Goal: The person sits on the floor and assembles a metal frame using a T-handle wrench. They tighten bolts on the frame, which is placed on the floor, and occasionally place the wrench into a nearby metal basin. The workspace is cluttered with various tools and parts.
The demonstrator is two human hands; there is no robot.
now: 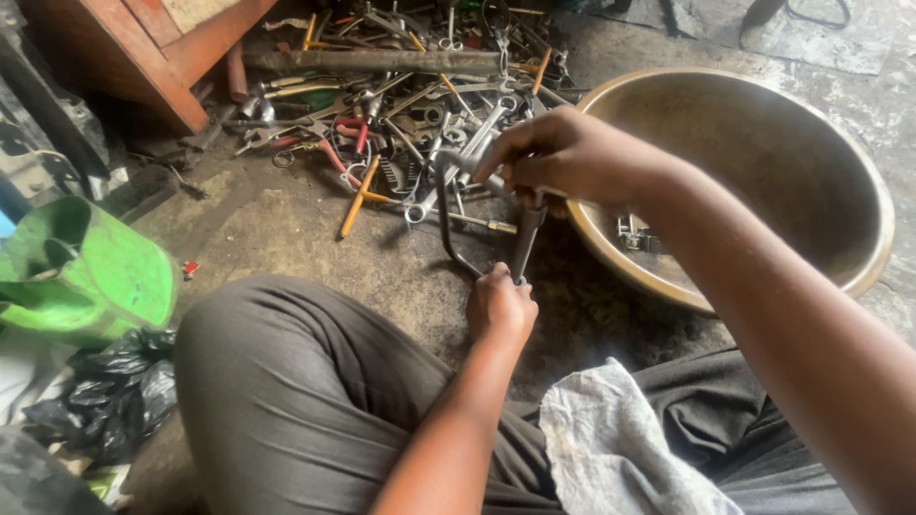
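my right hand [558, 157] is closing its grip around the top of a dark bent metal tool [447, 224], and my left hand [498, 307] is clenching its lower end just above the concrete floor [286, 224], though my fingers are hiding how the tool's parts are joining and what kind of tool it is. beyond it a heap of spanners and pliers [401, 105] is lying tangled and hard to sort by eye, while a big metal basin [763, 153] is sitting to my right, my forearm covering part of its rim.
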